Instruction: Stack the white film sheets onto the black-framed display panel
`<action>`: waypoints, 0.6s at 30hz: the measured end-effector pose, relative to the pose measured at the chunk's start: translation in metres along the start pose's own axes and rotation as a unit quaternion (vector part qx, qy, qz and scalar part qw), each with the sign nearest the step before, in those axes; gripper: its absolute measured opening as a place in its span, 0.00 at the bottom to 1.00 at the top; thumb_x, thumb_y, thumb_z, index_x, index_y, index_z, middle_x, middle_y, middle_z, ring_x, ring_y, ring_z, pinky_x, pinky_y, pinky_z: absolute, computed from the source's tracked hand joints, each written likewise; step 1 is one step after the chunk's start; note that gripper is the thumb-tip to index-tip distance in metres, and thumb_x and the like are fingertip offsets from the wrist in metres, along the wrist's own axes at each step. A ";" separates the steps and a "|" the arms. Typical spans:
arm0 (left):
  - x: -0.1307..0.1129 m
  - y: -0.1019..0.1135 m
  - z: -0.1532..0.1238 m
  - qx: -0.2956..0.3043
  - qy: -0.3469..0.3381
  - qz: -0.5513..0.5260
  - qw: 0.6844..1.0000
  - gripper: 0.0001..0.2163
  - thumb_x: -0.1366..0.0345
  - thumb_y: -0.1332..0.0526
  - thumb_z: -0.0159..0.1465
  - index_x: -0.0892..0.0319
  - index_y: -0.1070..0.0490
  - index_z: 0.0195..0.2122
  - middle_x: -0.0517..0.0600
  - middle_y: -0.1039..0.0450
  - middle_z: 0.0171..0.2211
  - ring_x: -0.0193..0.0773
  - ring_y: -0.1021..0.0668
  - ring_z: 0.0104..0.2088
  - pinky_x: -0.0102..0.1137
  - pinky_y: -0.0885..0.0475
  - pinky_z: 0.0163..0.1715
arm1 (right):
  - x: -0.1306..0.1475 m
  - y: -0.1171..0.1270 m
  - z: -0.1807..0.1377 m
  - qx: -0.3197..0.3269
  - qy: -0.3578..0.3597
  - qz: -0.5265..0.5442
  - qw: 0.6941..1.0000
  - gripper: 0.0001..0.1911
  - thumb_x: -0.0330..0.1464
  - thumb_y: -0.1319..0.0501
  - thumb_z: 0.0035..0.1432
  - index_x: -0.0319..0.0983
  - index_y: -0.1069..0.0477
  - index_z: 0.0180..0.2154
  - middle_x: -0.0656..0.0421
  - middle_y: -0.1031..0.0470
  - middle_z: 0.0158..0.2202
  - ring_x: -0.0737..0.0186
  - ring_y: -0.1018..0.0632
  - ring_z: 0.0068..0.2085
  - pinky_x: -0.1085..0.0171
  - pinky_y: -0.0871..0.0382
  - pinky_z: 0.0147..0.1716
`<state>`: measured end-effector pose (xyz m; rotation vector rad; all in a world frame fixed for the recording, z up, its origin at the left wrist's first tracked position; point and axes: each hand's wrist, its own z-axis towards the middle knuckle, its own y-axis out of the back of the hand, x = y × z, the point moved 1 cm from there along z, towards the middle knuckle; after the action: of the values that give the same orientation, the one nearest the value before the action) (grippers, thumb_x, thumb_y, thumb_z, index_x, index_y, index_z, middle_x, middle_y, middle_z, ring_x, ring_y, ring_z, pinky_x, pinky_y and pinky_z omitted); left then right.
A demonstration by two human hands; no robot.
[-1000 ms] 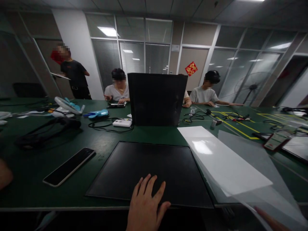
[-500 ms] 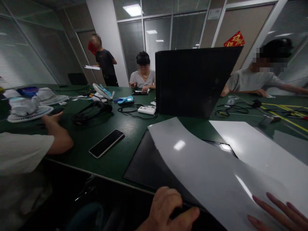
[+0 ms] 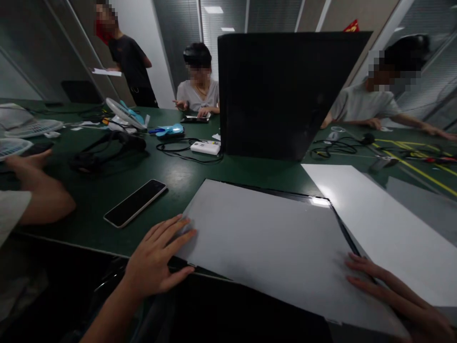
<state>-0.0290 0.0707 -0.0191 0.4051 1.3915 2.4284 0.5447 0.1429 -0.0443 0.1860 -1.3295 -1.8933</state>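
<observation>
White sheet over black panel

left hand and right hand sit outstretched, well apart.

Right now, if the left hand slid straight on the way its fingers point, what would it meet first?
The pale sheet: the left hand seems to have its fingertips at that sheet's left edge. Beyond it, the upright black panel might come next, but depth is hard to judge.
</observation>
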 end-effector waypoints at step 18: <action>0.000 -0.008 0.004 0.021 -0.006 -0.004 1.000 0.36 0.46 0.33 0.63 0.46 0.35 0.71 0.52 0.27 0.68 0.56 0.23 0.64 0.46 0.28 0.61 | 0.018 -0.022 -0.022 -0.214 0.036 -0.106 0.971 0.20 0.29 0.37 0.61 0.47 0.20 0.53 0.58 0.18 0.56 0.46 0.19 0.59 0.47 0.22 0.55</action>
<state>-0.0265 0.0774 -0.0245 0.4229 1.4394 2.3903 0.5326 0.1181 -0.0669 0.1774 -0.8527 -2.2821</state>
